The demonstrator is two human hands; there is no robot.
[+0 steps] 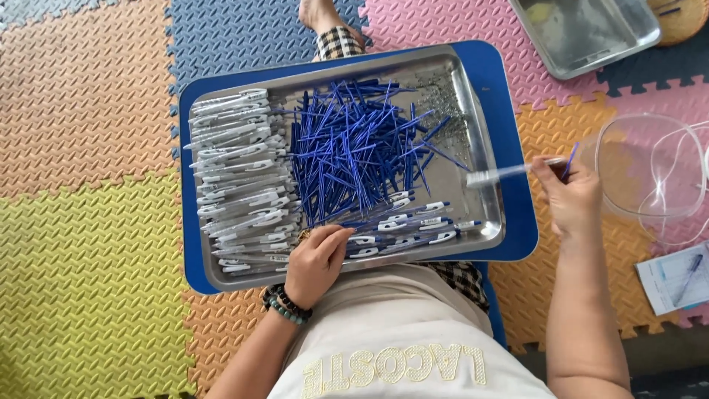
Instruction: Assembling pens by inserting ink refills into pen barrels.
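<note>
A steel tray (484,166) rests on a blue board (509,89) over my lap. It holds a stack of white pen barrels (236,177) on the left, a heap of blue refills (354,148) in the middle, small metal springs (443,96) at the far right corner, and a few assembled pens (413,225) near the front edge. My left hand (316,262) rests on the tray's near edge, fingers curled on small parts. My right hand (569,196) is off the tray's right side, holding a clear pen barrel (502,174) and a blue refill (570,159).
A clear plastic container (653,170) stands on the foam mat just right of my right hand. A second steel tray (591,33) lies at the top right. A paper card (676,277) lies at the right. A bare foot (321,15) shows beyond the tray.
</note>
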